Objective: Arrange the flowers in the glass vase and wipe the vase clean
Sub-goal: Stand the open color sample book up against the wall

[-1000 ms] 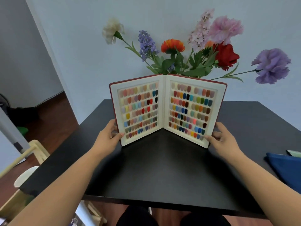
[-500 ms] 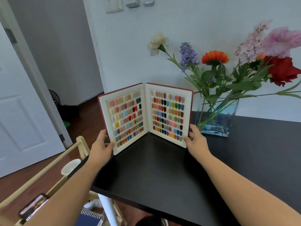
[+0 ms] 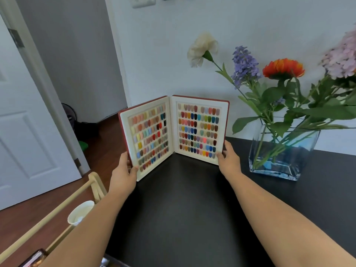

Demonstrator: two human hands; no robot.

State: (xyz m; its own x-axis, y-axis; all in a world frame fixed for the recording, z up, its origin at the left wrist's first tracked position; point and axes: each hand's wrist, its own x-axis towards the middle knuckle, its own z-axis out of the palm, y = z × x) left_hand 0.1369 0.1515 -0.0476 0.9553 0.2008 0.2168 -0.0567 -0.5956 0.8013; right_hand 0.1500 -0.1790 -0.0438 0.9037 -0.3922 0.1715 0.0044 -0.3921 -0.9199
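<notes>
Clear glossy glass vase (image 3: 277, 166) — matt black table (image 3: 183, 209)

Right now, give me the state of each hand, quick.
Left hand: grips the left cover of the open swatch book.
Right hand: grips the book's right cover.

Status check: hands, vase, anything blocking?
Left hand and right hand grip the swatch book. Glass vase untouched, flowers in. Nothing blocking.

A home room: panelled door (image 3: 28, 132), wood floor (image 3: 25, 214), light switch (image 3: 143, 1).
</notes>
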